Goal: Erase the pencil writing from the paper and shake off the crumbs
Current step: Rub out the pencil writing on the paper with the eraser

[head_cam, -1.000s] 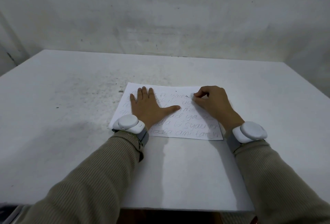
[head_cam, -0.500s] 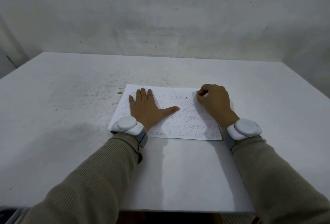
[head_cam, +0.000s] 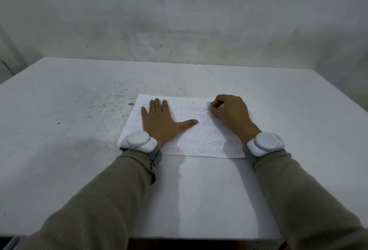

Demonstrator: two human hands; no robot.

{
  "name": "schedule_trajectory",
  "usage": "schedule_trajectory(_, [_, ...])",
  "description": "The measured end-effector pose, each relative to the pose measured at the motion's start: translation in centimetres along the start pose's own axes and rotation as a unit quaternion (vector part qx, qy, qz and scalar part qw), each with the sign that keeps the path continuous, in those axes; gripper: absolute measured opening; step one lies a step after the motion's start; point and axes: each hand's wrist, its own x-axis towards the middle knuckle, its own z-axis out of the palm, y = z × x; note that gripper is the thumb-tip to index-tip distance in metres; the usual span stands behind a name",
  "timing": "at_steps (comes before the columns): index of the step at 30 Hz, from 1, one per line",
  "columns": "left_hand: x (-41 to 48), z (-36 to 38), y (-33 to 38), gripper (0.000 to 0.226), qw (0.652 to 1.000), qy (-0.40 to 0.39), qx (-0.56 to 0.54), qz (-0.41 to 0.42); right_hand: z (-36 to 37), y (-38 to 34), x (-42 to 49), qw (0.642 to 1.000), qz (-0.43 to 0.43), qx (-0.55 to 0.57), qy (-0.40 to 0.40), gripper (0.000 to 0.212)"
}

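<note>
Left hand (head_cam: pixel 159 124) lies flat, fingers spread, on the paper (head_cam: pixel 199 142); right hand (head_cam: pixel 231 116) fingers pinched against it.

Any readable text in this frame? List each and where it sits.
All text is pencil handwriting on the paper, partly covered by the hands:
"yaw", top line, uncertain.
"ya", fourth line, the rest hidden.
"bi syau", fifth line, uncertain.
"ami tar", bottom line, uncertain.
Other lines too faint or covered to read.
No print, labels or numbers elsewhere.

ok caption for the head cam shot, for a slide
Left hand pins the paper flat while right hand rubs its top line.
</note>
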Motion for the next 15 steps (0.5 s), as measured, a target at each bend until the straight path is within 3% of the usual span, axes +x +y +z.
schedule_trajectory(3, [0.0, 0.0, 0.0, 0.139, 1.0, -0.003, 0.002, 0.002, -0.5, 0.9, 0.7, 0.999, 0.033, -0.021, 0.028, 0.015])
schedule_trajectory(8, [-0.1, -0.2, -0.1, 0.137, 1.0, 0.001, 0.008, 0.001, 0.1, -0.5, 0.2, 1.0, -0.016, 0.005, -0.002, 0.012])
schedule_trajectory(15, [-0.2, -0.1, 0.1, 0.139, 1.0, 0.0, 0.007, 0.0, -0.3, 0.5, 0.8, 0.999, 0.019, -0.029, 0.035, 0.013])
